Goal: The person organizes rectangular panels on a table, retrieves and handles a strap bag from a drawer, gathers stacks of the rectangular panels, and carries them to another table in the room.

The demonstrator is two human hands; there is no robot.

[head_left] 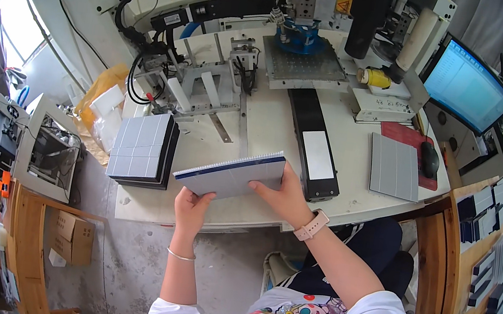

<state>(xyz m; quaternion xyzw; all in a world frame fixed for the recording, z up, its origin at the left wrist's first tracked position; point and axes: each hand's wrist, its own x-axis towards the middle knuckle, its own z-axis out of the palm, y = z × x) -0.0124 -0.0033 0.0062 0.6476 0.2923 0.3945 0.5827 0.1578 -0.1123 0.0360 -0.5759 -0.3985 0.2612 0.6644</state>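
Observation:
A stack of thin grey panels with a dark blue band and a pale ridged edge is held tilted above the front of the table. My left hand grips its left end from below, thumb against the grey face. At its right end my right hand closes round the edge, with the thumb on the face. To the left stands a pile of scored grey panels with black sides. Right of my hands runs a long black rail bearing a white rectangular plate.
A single scored grey panel lies at right, partly over a red mat with a black mouse. Behind are a metal fixture, a perforated plate and a monitor. Wooden shelving stands at right.

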